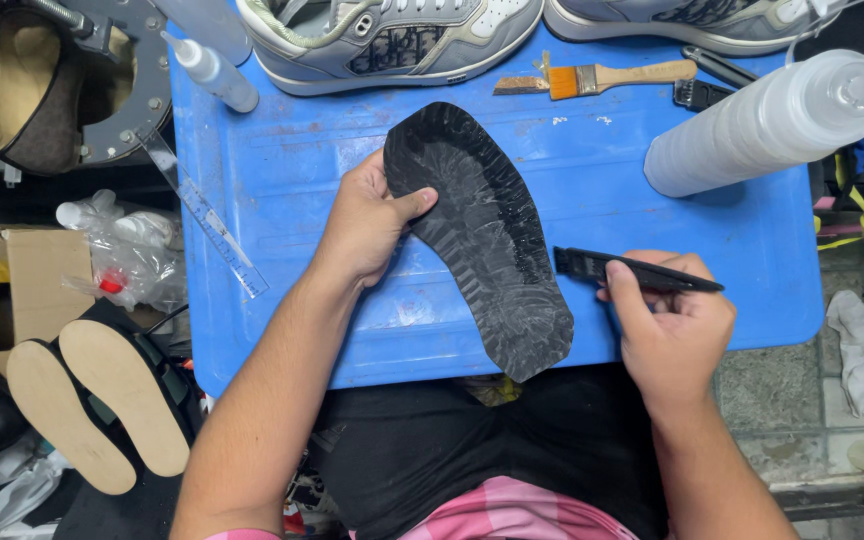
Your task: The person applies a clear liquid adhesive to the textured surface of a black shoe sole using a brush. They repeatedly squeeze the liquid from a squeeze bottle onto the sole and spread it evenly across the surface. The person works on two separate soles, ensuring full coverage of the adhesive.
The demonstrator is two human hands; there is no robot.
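Observation:
A black ribbed rubber shoe sole (487, 235) lies tilted over a blue plastic work surface (282, 170). My left hand (367, 225) grips its left edge, thumb on top. My right hand (667, 320) holds a small black brush (617, 269); the bristle end touches the sole's right edge, and part of the handle is hidden in my fingers.
Grey sneakers (382, 40) sit along the far edge, beside a wooden-handled brush (597, 78), a black tool (700, 92) and a clear ruler (207, 215). A small squeeze bottle (214, 70) lies at the top left, a large white one (772, 120) at the right. Tan-soled shoes (97, 400) stand on the floor at left.

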